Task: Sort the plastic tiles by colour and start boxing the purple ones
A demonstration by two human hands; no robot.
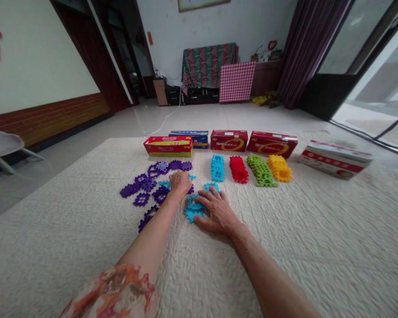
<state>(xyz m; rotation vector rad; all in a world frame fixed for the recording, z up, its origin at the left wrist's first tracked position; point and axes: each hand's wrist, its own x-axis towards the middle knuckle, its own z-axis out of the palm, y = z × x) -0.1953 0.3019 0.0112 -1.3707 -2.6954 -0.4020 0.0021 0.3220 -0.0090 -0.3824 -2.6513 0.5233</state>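
Observation:
My left hand [181, 182] reaches in among scattered purple interlocking tiles [141, 199], its fingers curled down over a light blue tile [192, 177] that peeks out at the fingertips. Another light blue tile [164, 184] lies just left of that hand. Spread flat, my right hand [219, 211] rests on the cover with its fingers over several loose light blue tiles [194, 213]. One more light blue tile [212, 186] sits at its fingertips. Beyond it stand rows of stacked tiles: light blue [218, 168], red [239, 169], green [261, 171] and yellow [279, 168].
Behind the tiles stand a red and yellow box [168, 146], a blue box [200, 139], two dark red boxes [229, 141] [272, 144] and a white and red box [336, 159]. All lie on a quilted cream cover [86, 198]. A white stool [3, 143] is at far left.

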